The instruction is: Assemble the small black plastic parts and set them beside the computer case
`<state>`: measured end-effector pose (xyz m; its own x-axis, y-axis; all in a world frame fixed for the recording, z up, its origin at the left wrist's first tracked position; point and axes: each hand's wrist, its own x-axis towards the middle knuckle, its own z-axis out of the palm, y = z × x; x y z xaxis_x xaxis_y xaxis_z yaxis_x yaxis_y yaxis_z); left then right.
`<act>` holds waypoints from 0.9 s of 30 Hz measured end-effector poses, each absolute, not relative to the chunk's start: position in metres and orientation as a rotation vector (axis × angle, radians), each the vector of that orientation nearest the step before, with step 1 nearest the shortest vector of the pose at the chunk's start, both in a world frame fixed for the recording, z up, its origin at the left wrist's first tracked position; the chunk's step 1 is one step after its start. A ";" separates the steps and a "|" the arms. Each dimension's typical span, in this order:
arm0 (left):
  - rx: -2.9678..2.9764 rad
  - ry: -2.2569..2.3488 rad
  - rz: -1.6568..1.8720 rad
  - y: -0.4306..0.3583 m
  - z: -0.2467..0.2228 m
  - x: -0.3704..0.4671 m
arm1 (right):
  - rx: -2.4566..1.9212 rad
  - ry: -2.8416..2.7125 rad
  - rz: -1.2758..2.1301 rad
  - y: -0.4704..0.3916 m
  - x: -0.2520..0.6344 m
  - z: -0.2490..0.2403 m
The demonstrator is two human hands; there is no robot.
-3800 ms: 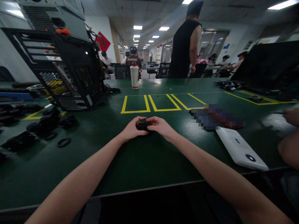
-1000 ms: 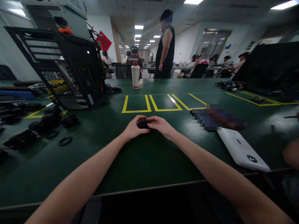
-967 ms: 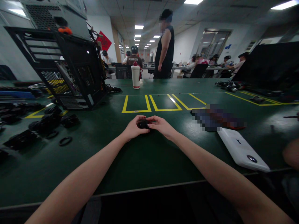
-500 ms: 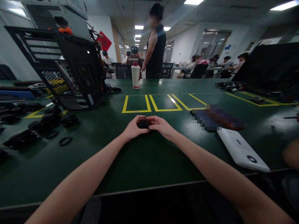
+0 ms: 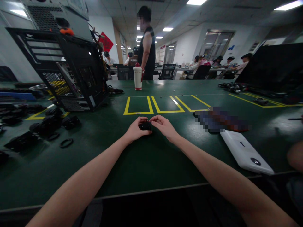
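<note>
My left hand [image 5: 135,130] is wrapped round a small black round part [image 5: 145,126], low over the green table [image 5: 151,157]. My right hand [image 5: 163,126] is just to the right of the part, its thumb and forefinger pinched together near the part's upper right edge. Whatever the right fingertips hold, if anything, is too small to make out. A loose black ring [image 5: 66,143] lies on the table left of my hands, near a pile of black parts [image 5: 49,121].
An open black computer case [image 5: 78,69] stands at the left back. A white bottle [image 5: 137,77] stands behind yellow tape outlines [image 5: 138,113]. To the right lie a white device [image 5: 245,151] and a pixelated item [image 5: 217,119]. A person [image 5: 147,44] stands beyond the table.
My right hand has drawn slightly right, off the black part, and its fingers have come closer together. My left hand has stayed in place. The standing person has shifted left.
</note>
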<state>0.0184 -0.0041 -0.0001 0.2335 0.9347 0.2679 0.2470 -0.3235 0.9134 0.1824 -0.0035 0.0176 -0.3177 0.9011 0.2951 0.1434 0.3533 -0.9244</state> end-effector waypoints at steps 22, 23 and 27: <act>1.752 1.078 1.118 -0.003 0.000 0.017 | -0.999 -1.915 0.892 -0.006 0.178 0.013; 1.754 1.074 1.114 -0.003 0.000 0.017 | -1.010 -1.942 0.830 -0.007 0.178 0.014; 1.758 1.091 1.101 -0.003 -0.001 0.017 | -1.020 -1.937 0.597 -0.011 0.179 0.019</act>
<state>0.0175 -0.0028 -0.0006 0.2575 0.9292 0.2650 0.2568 -0.3302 0.9083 0.1794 -0.0112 0.0191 -0.3111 0.8319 0.4595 0.4291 0.5544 -0.7131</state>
